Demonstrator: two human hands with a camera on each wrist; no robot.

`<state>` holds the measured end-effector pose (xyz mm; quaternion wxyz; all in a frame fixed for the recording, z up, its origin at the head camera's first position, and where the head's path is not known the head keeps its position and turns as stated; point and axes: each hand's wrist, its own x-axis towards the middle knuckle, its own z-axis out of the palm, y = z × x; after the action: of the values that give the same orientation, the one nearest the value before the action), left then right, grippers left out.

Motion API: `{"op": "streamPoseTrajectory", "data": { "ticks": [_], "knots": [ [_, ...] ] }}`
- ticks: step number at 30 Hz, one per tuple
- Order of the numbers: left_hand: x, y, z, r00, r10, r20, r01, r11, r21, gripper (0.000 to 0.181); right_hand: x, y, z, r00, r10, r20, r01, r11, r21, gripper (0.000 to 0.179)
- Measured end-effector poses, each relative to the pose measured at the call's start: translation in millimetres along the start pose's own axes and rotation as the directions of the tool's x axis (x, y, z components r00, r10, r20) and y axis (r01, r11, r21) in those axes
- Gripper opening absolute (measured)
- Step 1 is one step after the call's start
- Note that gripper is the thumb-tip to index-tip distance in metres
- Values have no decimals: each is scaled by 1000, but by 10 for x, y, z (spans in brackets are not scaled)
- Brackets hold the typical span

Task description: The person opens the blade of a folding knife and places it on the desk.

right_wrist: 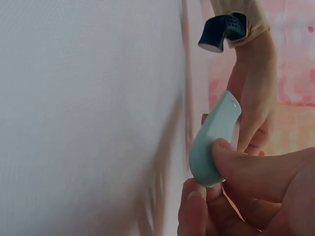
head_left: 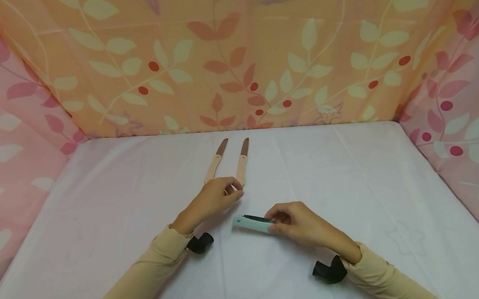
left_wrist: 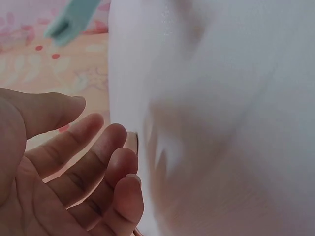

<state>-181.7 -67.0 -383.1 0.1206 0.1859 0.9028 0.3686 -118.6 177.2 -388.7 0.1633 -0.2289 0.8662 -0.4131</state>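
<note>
My right hand (head_left: pixel 301 223) pinches a mint-green folding knife (head_left: pixel 251 223) by one end, a little above the white table. A dark blade lies along the handle's upper edge in the head view. In the right wrist view the thumb presses the side of this handle (right_wrist: pixel 216 132), with fingers behind it. My left hand (head_left: pixel 215 196) hovers to the left with fingers loosely bent and nothing between them. Just beyond it lie two beige-handled knives, one left (head_left: pixel 213 167) and one right (head_left: pixel 242 167), dark blades unfolded and pointing away; the left hand covers part of their lower ends.
A white cloth (head_left: pixel 344 173) covers the table. Floral curtains surround it: an orange one (head_left: pixel 231 50) at the back and pink ones at the left (head_left: pixel 1 118) and right (head_left: pixel 466 101). Each wrist carries a black camera, on the left (head_left: pixel 200 243) and right (head_left: pixel 329 270).
</note>
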Motion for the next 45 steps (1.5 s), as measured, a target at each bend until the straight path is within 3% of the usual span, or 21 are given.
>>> {"op": "streamPoseTrajectory", "data": {
  "ticks": [8, 17, 22, 31, 37, 45],
  "knots": [
    [-30, 7, 35, 998, 54, 22, -53, 998, -24, 14, 14, 24, -75, 995, 50, -87, -48, 999, 24, 21],
    [-50, 30, 52, 994, 97, 49, -90, 988, -122, 19, 51, 75, -111, 982, 100, -163, -91, 994, 59, 23],
    [-41, 16, 66, 987, 129, 96, -106, 971, -215, 20, 73, 106, -105, 973, 111, -201, -98, 993, 72, 23],
    [-16, 30, 135, 977, 118, 177, -30, 900, -435, 19, 87, 97, -75, 964, 109, -244, -77, 988, 136, 24],
    [-1, 57, 168, 984, 94, 151, -18, 895, -445, 18, 97, 95, -40, 961, 85, -264, -42, 986, 164, 27],
    [-36, 105, 189, 992, 48, 113, 10, 885, -465, 23, 126, 86, -7, 972, 39, -233, -4, 989, 147, 22]
  ]
}}
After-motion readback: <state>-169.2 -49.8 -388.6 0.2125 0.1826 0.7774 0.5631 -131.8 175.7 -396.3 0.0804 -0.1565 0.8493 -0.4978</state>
